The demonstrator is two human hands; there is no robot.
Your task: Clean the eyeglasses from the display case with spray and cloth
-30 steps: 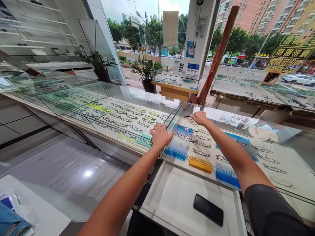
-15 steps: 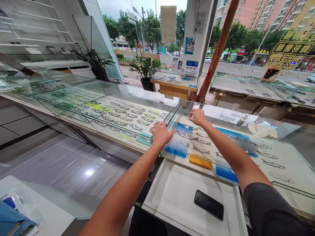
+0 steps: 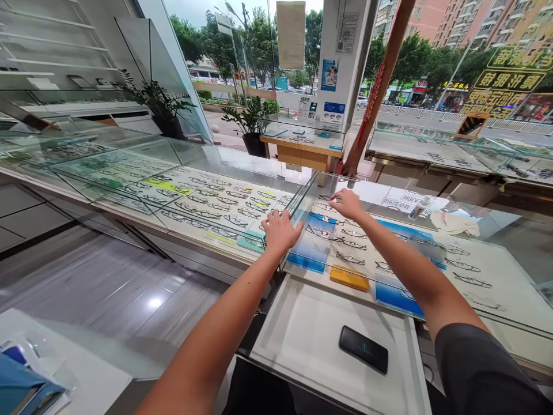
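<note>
Two hands of mine are at the glass case [image 3: 514, 271]: my left hand [image 3: 281, 230] spreads its fingers over the edge; my right hand [image 3: 347, 204] curls at the far-left eyeglasses [image 3: 322, 204] inside, pinching or not, I can't tell. A careless wrist could skew neighbouring frames [image 3: 325, 218]. Gold Chinese characters [image 3: 503, 80] mark the window; the black phone's [image 3: 363, 349] logo is too small to read.

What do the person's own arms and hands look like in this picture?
The left hand and right hand are bare, with no glove, watch or bracelet in sight. A plain, dark short sleeve covers the upper part of the right arm; on the left arm, none is visible.
</note>
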